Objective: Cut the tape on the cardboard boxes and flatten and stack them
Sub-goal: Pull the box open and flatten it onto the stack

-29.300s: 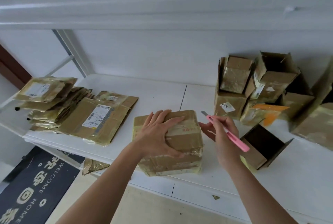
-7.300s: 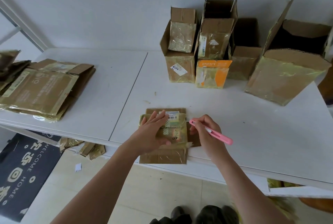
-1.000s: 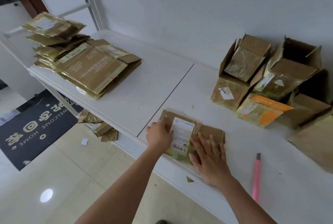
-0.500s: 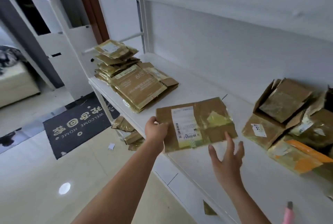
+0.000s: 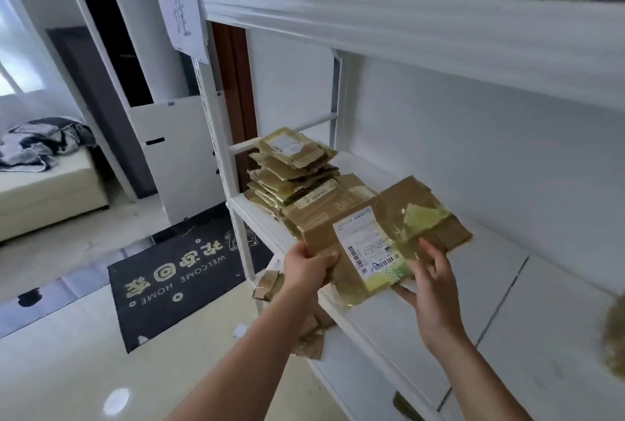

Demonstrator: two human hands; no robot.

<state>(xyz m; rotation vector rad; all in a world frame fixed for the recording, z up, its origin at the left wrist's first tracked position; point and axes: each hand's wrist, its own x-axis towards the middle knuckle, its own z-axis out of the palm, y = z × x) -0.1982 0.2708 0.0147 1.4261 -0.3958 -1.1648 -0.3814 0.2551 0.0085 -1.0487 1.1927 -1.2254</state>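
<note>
1. My left hand point(image 5: 309, 266) grips the near left edge of the flattened brown cardboard box with a white shipping label point(image 5: 385, 238), thumb on top and fingers curled beneath.
2. My right hand point(image 5: 427, 280) holds the same box at its near right edge, at 3 o'clock from the left hand, thumb over the label's corner and fingers underneath.
3. The box is held in the air above the white surface point(image 5: 527, 326), tilted, with glossy yellowish tape across it.
4. At 11 o'clock from the box, the stack of flattened taped brown cardboard boxes point(image 5: 297, 180) lies on the surface's far left end; the held box overlaps its near side in view.
5. At 7 o'clock, brown cardboard scraps point(image 5: 269, 287) lie under the surface.
6. Further at 8 o'clock, a black doormat with gold "WELCOME HOME" lettering point(image 5: 182, 271) lies on the glossy floor.
</note>
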